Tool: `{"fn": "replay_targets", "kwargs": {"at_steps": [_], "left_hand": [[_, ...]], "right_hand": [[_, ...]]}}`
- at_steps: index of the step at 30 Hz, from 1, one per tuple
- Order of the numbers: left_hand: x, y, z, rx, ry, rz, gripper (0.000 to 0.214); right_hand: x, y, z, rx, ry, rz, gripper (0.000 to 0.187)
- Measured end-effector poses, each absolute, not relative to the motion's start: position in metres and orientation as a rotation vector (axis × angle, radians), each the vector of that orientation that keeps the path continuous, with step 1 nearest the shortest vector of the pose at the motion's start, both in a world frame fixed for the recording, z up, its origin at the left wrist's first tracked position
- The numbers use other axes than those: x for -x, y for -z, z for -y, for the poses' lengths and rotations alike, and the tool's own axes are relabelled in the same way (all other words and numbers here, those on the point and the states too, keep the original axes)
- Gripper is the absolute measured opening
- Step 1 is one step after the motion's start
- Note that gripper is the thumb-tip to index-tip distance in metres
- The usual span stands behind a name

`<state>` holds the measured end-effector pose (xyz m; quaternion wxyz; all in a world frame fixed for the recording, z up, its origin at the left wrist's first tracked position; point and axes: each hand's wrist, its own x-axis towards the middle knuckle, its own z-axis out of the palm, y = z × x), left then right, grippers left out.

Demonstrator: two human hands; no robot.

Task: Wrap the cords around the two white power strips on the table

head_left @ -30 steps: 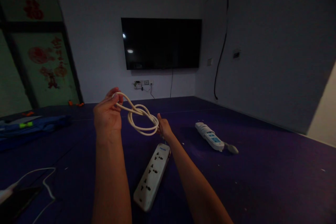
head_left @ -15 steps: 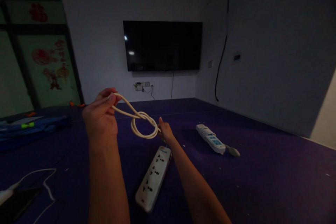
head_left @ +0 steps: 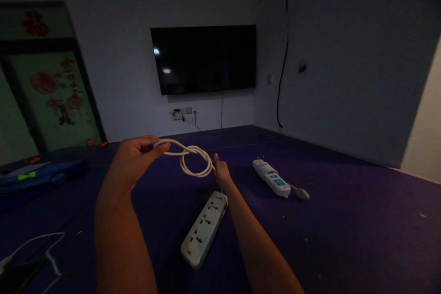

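A cream-coloured power cord (head_left: 195,175) is looped in the air between my two hands. My left hand (head_left: 138,158) pinches one end of the loop between thumb and fingers. At the other side, my right hand (head_left: 221,172) is closed around the gathered cord, its thumb pointing up. Below my right hand lies a white power strip (head_left: 205,229) with several sockets, tilted on the purple floor surface (head_left: 344,220). The cord appears to run down from my right hand to the strip's far end.
To the right lies a second white power strip (head_left: 272,178) with its cord wrapped around it and its plug (head_left: 302,193) beside it. Blue cloth (head_left: 44,177) lies at left, a white cable (head_left: 51,259) at lower left. A television (head_left: 206,59) hangs on the wall.
My left hand has come down and a little to the right, flattening the cord loop it pinches. My right hand keeps its grip. The whole view has shifted slightly.
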<state>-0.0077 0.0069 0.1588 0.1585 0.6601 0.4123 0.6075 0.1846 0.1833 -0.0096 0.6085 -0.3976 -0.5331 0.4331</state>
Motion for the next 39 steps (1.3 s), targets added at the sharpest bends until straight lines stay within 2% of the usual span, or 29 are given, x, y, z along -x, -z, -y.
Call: {"fn": "replay_targets", "kwargs": {"at_steps": [3,8,13,18,22,26,29,31,35,39], "left_hand": [[0.013,-0.157,-0.005,-2.064,-1.435,-1.340,0.013],[0.006,-0.155,0.003,-2.213,-1.037,-1.315,0.013],[-0.002,-0.152,0.009,-2.243,-0.843,-1.463,0.020],[-0.005,-0.137,0.024,-2.320,-0.512,-1.712,0.006],[-0.004,-0.110,0.053,-2.360,-0.468,-1.709,0.005],[0.001,-0.071,0.082,-2.301,-0.497,-1.696,0.033],[0.005,-0.043,0.093,-2.197,-0.490,-1.700,0.080],[0.008,-0.026,0.091,-2.146,-0.440,-1.739,0.094],[0.017,-0.004,0.069,-2.076,-0.433,-1.883,0.084],[0.027,0.005,0.042,-2.101,-0.401,-1.971,0.070]], "right_hand": [[-0.189,0.016,-0.184,0.930,-0.994,1.123,0.061],[-0.188,0.027,-0.186,0.911,-1.012,1.042,0.059],[-0.192,0.029,-0.186,0.935,-0.924,1.177,0.061],[-0.195,0.030,-0.177,0.987,-0.840,1.368,0.060],[-0.199,0.036,-0.164,1.034,-0.783,1.523,0.059],[-0.207,0.044,-0.141,1.100,-0.705,1.656,0.059],[-0.211,0.048,-0.123,1.129,-0.621,1.759,0.054],[-0.211,0.049,-0.113,1.130,-0.559,1.829,0.047],[-0.208,0.053,-0.101,1.118,-0.444,1.921,0.024],[-0.209,0.057,-0.094,1.164,-0.285,2.006,0.030]]}}
